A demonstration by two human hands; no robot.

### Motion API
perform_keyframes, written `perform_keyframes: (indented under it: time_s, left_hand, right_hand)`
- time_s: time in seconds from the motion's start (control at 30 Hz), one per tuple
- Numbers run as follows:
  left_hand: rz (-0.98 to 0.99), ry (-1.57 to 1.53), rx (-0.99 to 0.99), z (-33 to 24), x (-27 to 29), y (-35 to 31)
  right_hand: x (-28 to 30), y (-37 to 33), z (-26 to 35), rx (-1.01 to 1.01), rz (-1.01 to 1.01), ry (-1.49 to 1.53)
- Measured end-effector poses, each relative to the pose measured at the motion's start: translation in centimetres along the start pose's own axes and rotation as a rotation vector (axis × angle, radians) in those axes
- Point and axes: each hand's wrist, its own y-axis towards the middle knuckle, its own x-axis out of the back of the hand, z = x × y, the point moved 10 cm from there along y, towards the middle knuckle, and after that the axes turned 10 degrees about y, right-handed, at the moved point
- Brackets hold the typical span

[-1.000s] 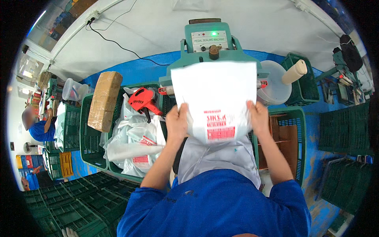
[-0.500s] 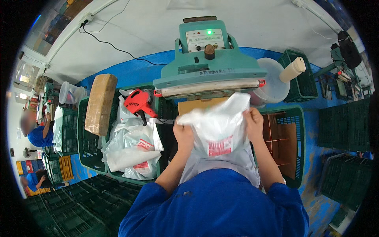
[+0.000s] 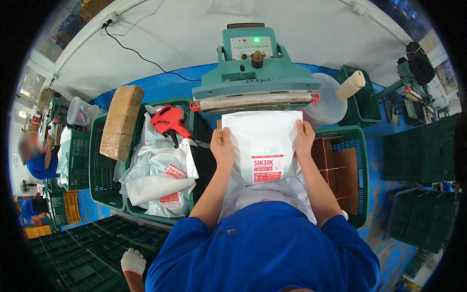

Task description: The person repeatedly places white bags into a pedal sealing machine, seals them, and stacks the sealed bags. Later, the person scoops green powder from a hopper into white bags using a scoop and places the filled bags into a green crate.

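Observation:
A white plastic bag (image 3: 262, 138) with a red printed label stretches taut and fairly flat between my two hands. Its left side is pinched by my left hand (image 3: 222, 145), its right side by my right hand (image 3: 305, 138), each with fingers closed on the edge. The bag's straight upper edge lies just below the jaw of a teal pedal sealing machine (image 3: 243, 73), whose green light is lit. Whether the edge touches the jaw, I cannot tell. Clear plastic (image 3: 258, 196) spreads beneath the bag, against my blue shirt.
At left, a green crate (image 3: 108, 187) holds several filled bags (image 3: 158, 182), a red label gun (image 3: 170, 122) and a long brown taped package (image 3: 121, 124). A crate with cardboard dividers (image 3: 343, 182) stands at right. Another person's gloved hand (image 3: 133, 262) shows at lower left.
The bag went from crumpled and blurred to smooth and taut, its upper edge now straight below the sealing jaw. A gloved hand has come into view at lower left.

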Motion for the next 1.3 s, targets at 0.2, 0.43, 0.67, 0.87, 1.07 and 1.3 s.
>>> perform_keyframes:
  time_s: [0.2,0.43,0.67,0.87,1.07,1.3]
  left_hand:
    - [-0.076,0.011,-0.103,-3.2,0.4,3.6]
    - [-0.084,0.041,-0.053,-3.0,-0.7,6.4]
    - [-0.020,-0.085,0.026,-3.1,-1.2,7.0]
    - [0.001,-0.306,0.121,-1.5,-2.2,6.2]
    - [0.251,-0.229,0.329,-0.5,-1.1,3.3]
    - [0.651,0.264,-0.159,-6.5,1.7,1.0]
  right_hand:
    - [-2.0,4.8,1.5,0.010,-0.036,0.039]
    - [-2.9,6.5,0.3,-0.098,-0.005,0.117]
    - [-3.2,6.9,-0.9,-0.232,-0.010,0.310]
    - [-3.1,6.2,-2.0,-0.391,-0.018,0.424]
    - [-0.9,1.5,-1.2,-0.679,0.226,0.183]
    - [0.6,0.2,4.6,-0.522,0.467,0.107]
